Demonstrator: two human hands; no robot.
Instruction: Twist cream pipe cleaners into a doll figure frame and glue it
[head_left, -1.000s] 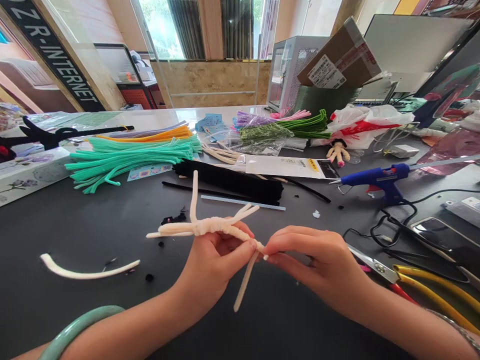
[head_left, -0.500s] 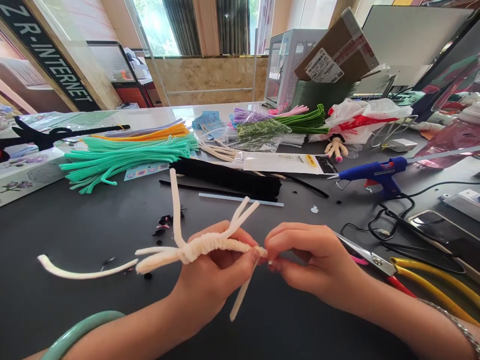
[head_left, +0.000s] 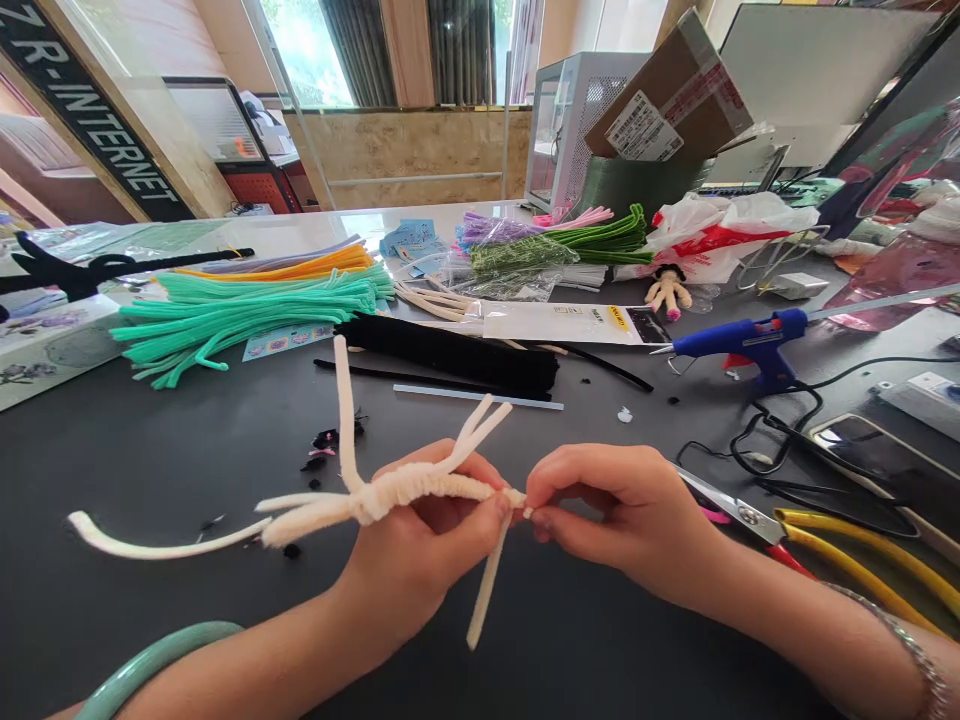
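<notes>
A cream chenille-stem figure (head_left: 390,492) sits at centre. Mint-green chenille stems (head_left: 240,320) lie at ten o'clock, black chenille stems (head_left: 450,356) at twelve, a blue glue gun (head_left: 739,340) with a red trigger at two, yellow-handled pliers (head_left: 847,550) at four, a pale green bangle (head_left: 157,662) at seven.

Blue glue gun (head_left: 742,342), pliers (head_left: 847,555), teal pipe cleaners (head_left: 240,320)

Fuzzy chenille pipe cleaner (head_left: 420,487), matt tabletop (head_left: 150,450)

Bright window (head_left: 300,50), dark curtains (head_left: 466,50) above low wall (head_left: 405,145), probably stone-clad.
</notes>
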